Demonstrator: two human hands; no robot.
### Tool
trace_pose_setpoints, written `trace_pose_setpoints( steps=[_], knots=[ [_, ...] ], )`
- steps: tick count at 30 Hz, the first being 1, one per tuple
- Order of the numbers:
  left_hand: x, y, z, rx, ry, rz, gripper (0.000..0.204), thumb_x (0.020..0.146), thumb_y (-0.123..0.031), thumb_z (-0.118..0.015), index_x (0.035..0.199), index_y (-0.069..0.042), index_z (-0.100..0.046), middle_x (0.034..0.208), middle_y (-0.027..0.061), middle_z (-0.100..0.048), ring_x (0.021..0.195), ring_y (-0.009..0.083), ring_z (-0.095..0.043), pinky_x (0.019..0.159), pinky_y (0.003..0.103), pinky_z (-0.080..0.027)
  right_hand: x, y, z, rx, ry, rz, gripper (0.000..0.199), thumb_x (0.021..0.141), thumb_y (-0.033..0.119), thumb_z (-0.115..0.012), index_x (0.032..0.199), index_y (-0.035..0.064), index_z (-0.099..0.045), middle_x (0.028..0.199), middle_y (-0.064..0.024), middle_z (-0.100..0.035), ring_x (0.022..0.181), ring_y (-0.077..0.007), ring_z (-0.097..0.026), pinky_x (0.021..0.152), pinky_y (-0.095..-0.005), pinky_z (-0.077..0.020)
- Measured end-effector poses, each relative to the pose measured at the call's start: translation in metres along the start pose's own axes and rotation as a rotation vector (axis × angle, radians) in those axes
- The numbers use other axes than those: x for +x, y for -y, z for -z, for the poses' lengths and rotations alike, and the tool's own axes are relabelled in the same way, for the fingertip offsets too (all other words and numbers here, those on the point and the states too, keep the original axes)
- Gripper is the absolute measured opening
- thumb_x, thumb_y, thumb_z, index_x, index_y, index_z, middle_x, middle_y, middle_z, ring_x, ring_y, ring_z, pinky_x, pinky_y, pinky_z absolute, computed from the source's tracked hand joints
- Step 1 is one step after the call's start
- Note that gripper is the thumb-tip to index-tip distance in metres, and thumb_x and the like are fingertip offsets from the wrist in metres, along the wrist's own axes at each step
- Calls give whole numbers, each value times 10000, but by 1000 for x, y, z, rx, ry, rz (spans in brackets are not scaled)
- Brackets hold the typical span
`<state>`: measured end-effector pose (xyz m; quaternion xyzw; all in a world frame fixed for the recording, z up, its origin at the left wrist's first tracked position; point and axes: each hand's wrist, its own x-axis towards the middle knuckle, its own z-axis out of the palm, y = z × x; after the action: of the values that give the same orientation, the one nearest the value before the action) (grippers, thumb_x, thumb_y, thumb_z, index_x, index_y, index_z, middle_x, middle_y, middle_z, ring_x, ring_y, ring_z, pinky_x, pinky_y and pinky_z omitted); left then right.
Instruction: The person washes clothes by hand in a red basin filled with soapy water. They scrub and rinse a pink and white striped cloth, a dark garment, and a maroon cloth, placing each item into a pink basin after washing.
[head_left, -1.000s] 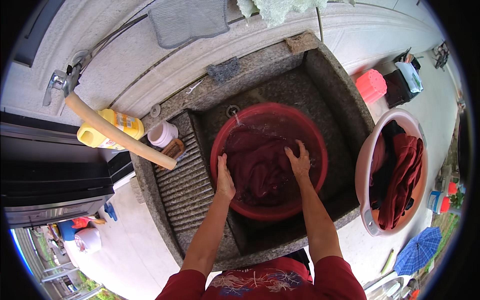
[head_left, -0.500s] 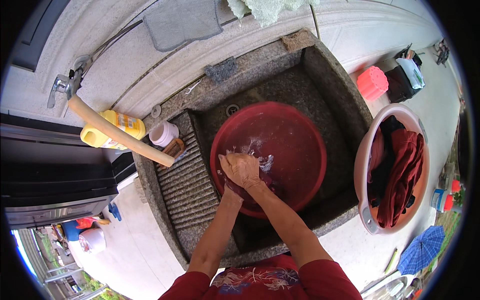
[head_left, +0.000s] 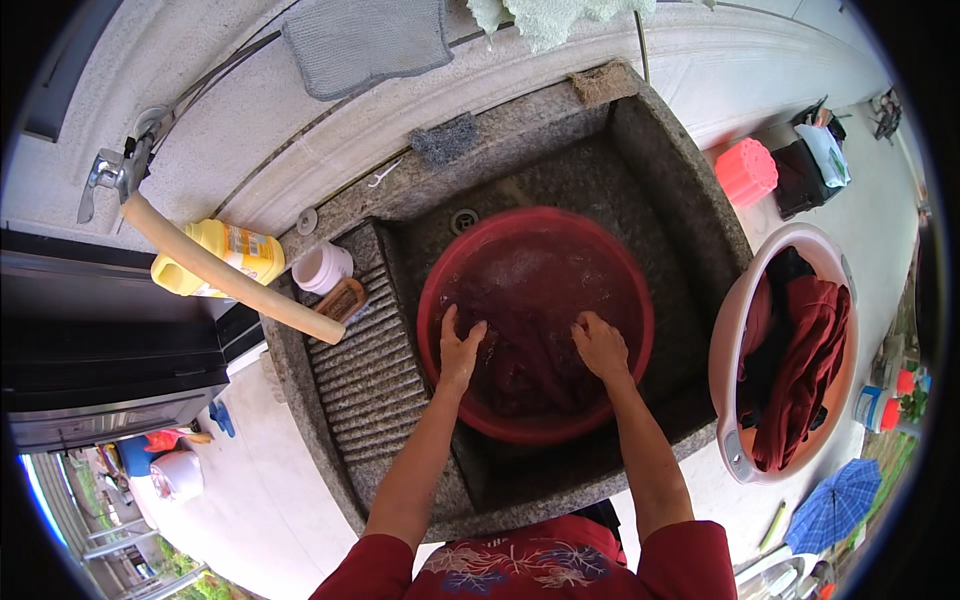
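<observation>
I see my left hand [head_left: 458, 352] and right hand [head_left: 600, 347], fingers spread flat, pressing dark red cloth [head_left: 530, 350] inside the round red plastic basin [head_left: 452, 290]; pushing harder could slop water over its rim.

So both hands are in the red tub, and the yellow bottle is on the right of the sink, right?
Not quite. The head view shows the yellow bottle left of the sink, behind the hose. Both hands, left and right, are in the red tub.

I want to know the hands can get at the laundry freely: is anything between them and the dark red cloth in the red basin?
Nothing visible does. The left hand and right hand are already inside the red basin, pressing on the dark red cloth in the water.
</observation>
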<state>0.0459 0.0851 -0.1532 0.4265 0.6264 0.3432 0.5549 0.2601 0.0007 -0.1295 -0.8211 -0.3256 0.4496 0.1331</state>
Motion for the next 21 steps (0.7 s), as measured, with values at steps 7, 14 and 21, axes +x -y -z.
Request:
trace_pose_setpoints(
  steps=[7, 14, 21],
  knots=[
    [13, 30, -6, -97, 193, 64, 265, 805, -126, -608, 1030, 14, -596, 952, 42, -637, 864, 157, -576, 847, 272, -445, 19, 9, -67, 10, -236, 428, 193, 803, 211, -627, 920, 66, -680, 934, -150, -583, 930, -327, -555, 845, -421, -440],
    [8, 11, -4, -629, 51, 514, 491, 779, -269, -637, 1214, -108, -475, 1216, 90, -502, 1086, 265, -519, 945, 413, -429, 63, 9, -68, 565, -387, 116, 214, 895, 224, -508, 1013, 53, -558, 915, -209, -621, 857, -387, -592, 764, -441, -446],
    [-6, 54, 6, -935, 417, 505, 637, 873, -420, -556, 1384, -107, -340, 1375, 64, -402, 1241, 231, -403, 1037, 394, -347, -64, 94, -91, 55, -400, 969, 219, 813, 205, -629, 656, 80, -543, 615, -109, -547, 555, -272, -582, 484, -374, -474]
  ],
)
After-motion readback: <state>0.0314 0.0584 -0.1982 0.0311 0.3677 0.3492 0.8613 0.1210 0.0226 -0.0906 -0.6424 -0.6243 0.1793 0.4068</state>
